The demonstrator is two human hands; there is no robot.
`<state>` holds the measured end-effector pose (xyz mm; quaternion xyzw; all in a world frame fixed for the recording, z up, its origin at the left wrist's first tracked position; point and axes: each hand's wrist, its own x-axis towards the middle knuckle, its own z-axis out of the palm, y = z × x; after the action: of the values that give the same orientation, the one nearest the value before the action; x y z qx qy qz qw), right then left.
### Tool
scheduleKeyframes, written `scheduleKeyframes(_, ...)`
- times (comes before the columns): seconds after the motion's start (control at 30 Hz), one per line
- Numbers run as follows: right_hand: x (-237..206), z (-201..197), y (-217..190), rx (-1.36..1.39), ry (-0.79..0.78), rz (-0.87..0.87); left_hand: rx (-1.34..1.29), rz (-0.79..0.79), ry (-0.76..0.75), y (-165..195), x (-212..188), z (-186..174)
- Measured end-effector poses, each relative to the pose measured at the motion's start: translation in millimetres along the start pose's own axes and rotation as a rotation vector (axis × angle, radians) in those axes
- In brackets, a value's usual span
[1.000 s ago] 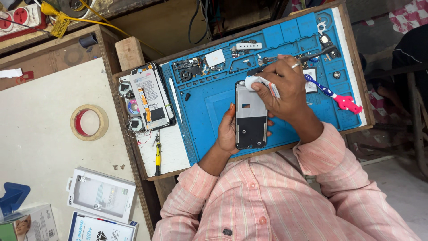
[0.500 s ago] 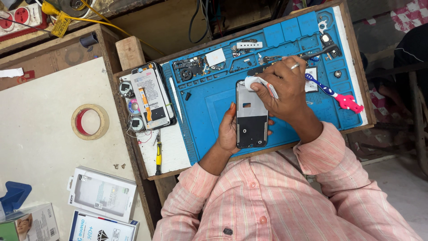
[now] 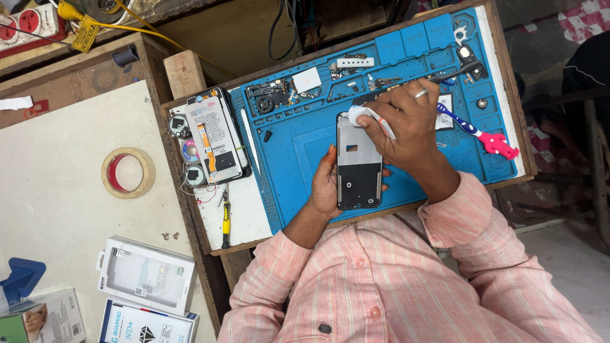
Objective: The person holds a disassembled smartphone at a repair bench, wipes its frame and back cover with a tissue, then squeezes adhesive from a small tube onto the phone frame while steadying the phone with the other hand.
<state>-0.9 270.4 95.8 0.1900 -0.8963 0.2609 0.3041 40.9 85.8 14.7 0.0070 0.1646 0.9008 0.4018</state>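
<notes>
Fingers of the left hand wrap the edge of a phone frame, holding it just above the blue work mat on the table. Right hand is pinched shut on a white cloth, pressing it against the frame's top end, with a toothbrush lying just beside it.

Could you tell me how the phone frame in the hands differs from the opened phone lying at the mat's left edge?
The phone frame is held over the blue mat by the left hand while the right hand presses a white cloth on it. The opened phone lies untouched. The frame looks bare, grey above and black below; the opened phone shows a label and an orange strip. Both are flat rectangles lying lengthwise.
</notes>
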Motion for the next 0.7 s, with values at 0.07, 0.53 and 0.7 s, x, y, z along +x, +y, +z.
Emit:
scheduleKeyframes(0.07, -1.1, -0.3, -0.4, -0.012, 0.017, 0.011, 0.0, -0.001, 0.004, 0.5, 0.6, 0.0)
scheduleKeyframes(0.53, -1.0, 0.7, -1.0, -0.021, 0.006, -0.038, -0.008, -0.04, 0.01, 1.0, -0.6, -4.7)
scheduleKeyframes(0.7, -1.8, 0.2, -1.3, -0.048, 0.006, -0.018, -0.005, -0.013, -0.007, 1.5, -0.4, -2.7)
